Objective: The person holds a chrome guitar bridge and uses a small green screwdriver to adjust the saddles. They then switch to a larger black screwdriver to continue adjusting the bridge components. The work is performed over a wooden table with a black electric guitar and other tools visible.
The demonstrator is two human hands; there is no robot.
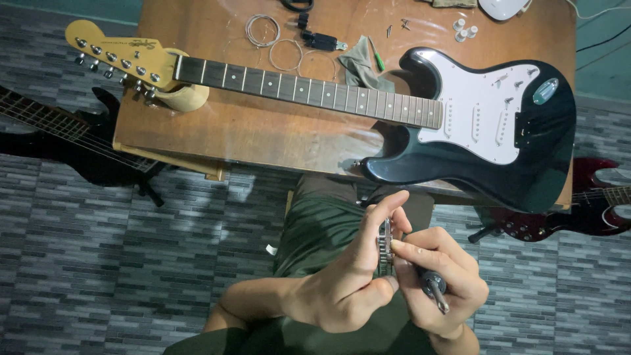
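My left hand [351, 273] holds a small metal guitar bridge part [385, 248] upright over my lap, pinched between thumb and fingers. My right hand [442, 279] grips a screwdriver with a dark handle [435, 287] and touches the metal part with its fingertips. Above my hands, a black electric guitar [526, 158] with a white pickguard lies stringless across a wooden table [263, 135]. Its dark fretboard neck [309, 89] runs left to a pale headstock [118, 49] that rests on a wooden neck support [184, 97].
Coiled strings [263, 31], a green screwdriver [378, 59], a grey cloth [360, 62], a small black tool [321, 41], loose screws [402, 26] and white knobs [463, 29] lie on the table. A black guitar [72, 144] stands at left, a red guitar [578, 210] at right. The floor is grey tile.
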